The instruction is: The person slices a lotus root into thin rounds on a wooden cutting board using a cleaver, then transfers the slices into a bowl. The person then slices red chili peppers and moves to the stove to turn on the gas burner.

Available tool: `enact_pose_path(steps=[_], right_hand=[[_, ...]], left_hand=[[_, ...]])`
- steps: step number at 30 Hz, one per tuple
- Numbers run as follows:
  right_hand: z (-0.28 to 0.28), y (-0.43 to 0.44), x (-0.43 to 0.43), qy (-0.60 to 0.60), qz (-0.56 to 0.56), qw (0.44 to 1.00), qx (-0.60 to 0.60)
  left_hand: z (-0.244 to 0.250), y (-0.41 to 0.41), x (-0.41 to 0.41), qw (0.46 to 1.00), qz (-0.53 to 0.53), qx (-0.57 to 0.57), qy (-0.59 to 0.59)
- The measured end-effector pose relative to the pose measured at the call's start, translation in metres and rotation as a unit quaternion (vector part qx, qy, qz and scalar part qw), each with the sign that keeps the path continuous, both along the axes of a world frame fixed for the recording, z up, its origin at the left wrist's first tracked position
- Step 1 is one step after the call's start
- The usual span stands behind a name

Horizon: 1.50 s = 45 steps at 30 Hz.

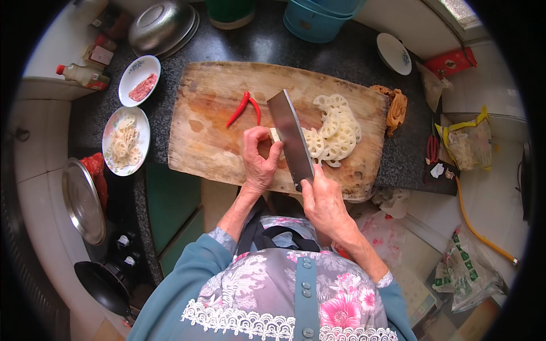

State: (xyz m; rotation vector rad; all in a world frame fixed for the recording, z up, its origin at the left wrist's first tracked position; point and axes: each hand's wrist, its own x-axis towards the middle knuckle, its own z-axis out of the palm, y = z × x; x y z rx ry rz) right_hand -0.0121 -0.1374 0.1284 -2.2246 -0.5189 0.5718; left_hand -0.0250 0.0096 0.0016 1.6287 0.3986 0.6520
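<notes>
My right hand (324, 198) grips a cleaver (290, 136) by its handle, the wide blade standing over the wooden cutting board (204, 157). Against the blade's left side, my left hand (260, 155) holds a pale piece of lotus root (274, 135) with thumb and fingers. Many lotus root slices (341, 128) lie overlapped to the right of the blade; part of them is hidden behind it. Two red chilli peppers (243, 107) rest on the board beyond my left hand.
Left of the board stand a bowl with raw meat (126, 87) and a plate of sliced food (145, 157). Metal colanders (164, 27) and blue buckets (313, 23) are at the back. A small white dish (393, 53), a crumpled brown cloth (396, 108) and red-handled scissors (432, 149) lie to the right.
</notes>
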Motion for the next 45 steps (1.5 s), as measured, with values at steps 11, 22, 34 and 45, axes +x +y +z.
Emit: enact_pose_path(steps=[11, 22, 34, 45], right_hand=[[0.014, -0.009, -0.006, 0.027, 0.010, 0.999, -0.016], [0.002, 0.002, -0.006, 0.007, -0.001, 1.000, -0.015], [0.011, -0.001, -0.007, 0.022, 0.006, 0.999, -0.025], [0.015, -0.014, -0.008, 0.020, 0.013, 0.999, -0.025]], left_hand=[[0.005, -0.003, -0.001, 0.994, -0.023, 0.098, 0.048], [0.001, -0.003, 0.000, 0.995, -0.023, 0.070, 0.064], [0.001, -0.006, 0.002, 0.995, -0.010, 0.091, 0.046], [0.006, -0.007, 0.003, 0.989, -0.012, 0.135, 0.062]])
